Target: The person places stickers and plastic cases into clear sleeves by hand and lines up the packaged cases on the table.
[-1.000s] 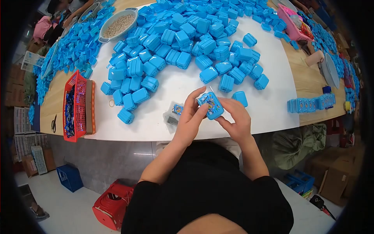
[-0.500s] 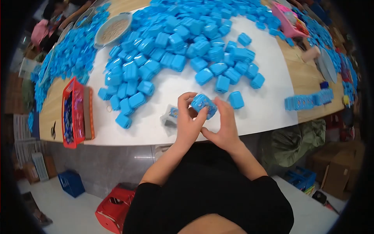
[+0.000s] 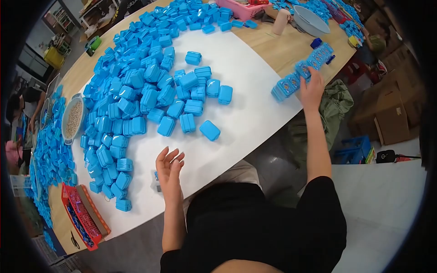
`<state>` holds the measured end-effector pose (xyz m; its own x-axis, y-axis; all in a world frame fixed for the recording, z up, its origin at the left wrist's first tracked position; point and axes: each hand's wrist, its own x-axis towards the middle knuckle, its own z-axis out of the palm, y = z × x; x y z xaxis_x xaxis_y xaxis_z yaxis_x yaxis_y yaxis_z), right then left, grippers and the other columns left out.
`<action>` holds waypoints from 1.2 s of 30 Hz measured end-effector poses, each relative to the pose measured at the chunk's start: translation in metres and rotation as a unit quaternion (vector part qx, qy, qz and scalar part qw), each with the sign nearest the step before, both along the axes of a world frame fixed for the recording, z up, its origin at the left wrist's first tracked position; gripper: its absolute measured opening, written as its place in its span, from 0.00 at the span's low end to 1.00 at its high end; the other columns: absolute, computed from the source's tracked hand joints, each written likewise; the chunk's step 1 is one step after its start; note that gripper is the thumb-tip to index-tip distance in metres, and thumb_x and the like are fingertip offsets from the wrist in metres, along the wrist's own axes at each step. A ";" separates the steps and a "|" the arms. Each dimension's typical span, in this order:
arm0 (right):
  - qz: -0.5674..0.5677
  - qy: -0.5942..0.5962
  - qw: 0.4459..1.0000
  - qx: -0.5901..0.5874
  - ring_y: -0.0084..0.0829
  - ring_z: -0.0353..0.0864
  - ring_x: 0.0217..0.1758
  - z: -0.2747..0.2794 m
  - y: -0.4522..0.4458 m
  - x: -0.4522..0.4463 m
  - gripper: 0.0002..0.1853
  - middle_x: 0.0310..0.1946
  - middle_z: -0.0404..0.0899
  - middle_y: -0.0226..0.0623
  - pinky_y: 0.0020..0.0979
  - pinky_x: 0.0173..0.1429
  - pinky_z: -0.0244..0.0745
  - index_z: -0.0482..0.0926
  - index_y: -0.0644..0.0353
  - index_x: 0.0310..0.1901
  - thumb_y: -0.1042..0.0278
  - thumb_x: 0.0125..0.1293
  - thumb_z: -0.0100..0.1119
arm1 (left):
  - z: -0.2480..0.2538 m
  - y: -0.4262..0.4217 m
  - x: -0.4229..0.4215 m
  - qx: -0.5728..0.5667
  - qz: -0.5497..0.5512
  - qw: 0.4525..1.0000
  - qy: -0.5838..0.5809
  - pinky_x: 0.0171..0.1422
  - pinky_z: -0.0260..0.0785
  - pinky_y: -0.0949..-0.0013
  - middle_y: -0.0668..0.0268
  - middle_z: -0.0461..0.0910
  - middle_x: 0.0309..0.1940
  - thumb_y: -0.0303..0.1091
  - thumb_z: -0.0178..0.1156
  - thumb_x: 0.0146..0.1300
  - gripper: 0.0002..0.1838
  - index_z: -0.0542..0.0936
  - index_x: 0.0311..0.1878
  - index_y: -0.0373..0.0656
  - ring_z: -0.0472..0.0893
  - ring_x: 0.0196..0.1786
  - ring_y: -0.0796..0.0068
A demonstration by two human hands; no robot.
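My right hand (image 3: 312, 90) is stretched out to the right, its fingertips on a small blue plastic case (image 3: 302, 68) with a printed picture. That case sits within a row of similar decorated blue cases (image 3: 287, 85) standing side by side. Low over the near edge of the white table covering, my left hand (image 3: 170, 175) holds nothing and its fingers are apart. Beside it lies a small clear packet (image 3: 157, 181), partly hidden by the hand. A big heap of plain blue cases (image 3: 148, 98) spreads ahead of both hands.
On the left stand a red basket (image 3: 82, 216) and a bowl of small pale pieces (image 3: 74, 119). Black scissors (image 3: 74, 240) lie near the edge. At the back are a pink basket (image 3: 243, 10), a cylinder (image 3: 281, 22) and a grey-blue basin (image 3: 311, 21). Another person (image 3: 32, 102) works far left.
My view has turned to the right. My hands have parted: the right carried the decorated case from in front of me to the row, and the left let go of it and opened.
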<state>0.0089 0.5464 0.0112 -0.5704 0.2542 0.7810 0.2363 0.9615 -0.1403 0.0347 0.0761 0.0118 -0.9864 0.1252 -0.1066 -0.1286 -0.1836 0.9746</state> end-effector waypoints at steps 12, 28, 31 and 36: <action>0.036 0.052 0.998 0.030 0.43 0.73 0.55 0.000 -0.060 0.016 0.24 0.55 0.74 0.45 0.40 0.61 0.68 0.73 0.63 0.58 0.70 0.60 0.63 | -0.001 -0.027 0.001 -0.004 0.108 0.994 -0.021 0.60 0.68 0.68 0.56 0.76 0.51 0.27 0.52 0.68 0.19 0.68 0.62 0.37 0.77 0.54 0.64; 0.548 -0.215 0.799 -0.125 0.36 0.70 0.35 -0.081 -0.432 0.032 0.10 0.35 0.73 0.35 0.33 0.40 0.69 0.82 0.59 0.40 0.72 0.55 0.65 | -0.035 -0.139 0.038 0.051 0.327 0.944 0.021 0.55 0.68 0.74 0.62 0.78 0.44 0.25 0.54 0.67 0.09 0.74 0.49 0.37 0.77 0.48 0.74; 0.555 -0.220 0.792 -0.130 0.36 0.70 0.35 -0.073 -0.435 0.033 0.10 0.35 0.73 0.35 0.33 0.40 0.69 0.83 0.59 0.40 0.73 0.55 0.65 | -0.036 -0.135 0.039 0.036 0.296 0.954 0.028 0.56 0.68 0.74 0.62 0.78 0.44 0.24 0.54 0.67 0.09 0.74 0.49 0.37 0.77 0.48 0.74; 0.555 -0.225 0.788 -0.146 0.36 0.70 0.35 -0.074 -0.433 0.032 0.09 0.34 0.74 0.35 0.32 0.40 0.69 0.83 0.59 0.39 0.73 0.55 0.65 | -0.037 -0.126 0.041 0.012 0.246 0.969 0.032 0.57 0.68 0.74 0.62 0.78 0.44 0.24 0.54 0.67 0.09 0.74 0.49 0.36 0.77 0.48 0.74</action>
<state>0.0404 0.1138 -0.0626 -0.7703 -0.4637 0.4378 -0.6377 0.5538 -0.5354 0.0760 -0.0500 -0.0252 -0.9317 -0.3603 -0.0470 0.0397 -0.2297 0.9725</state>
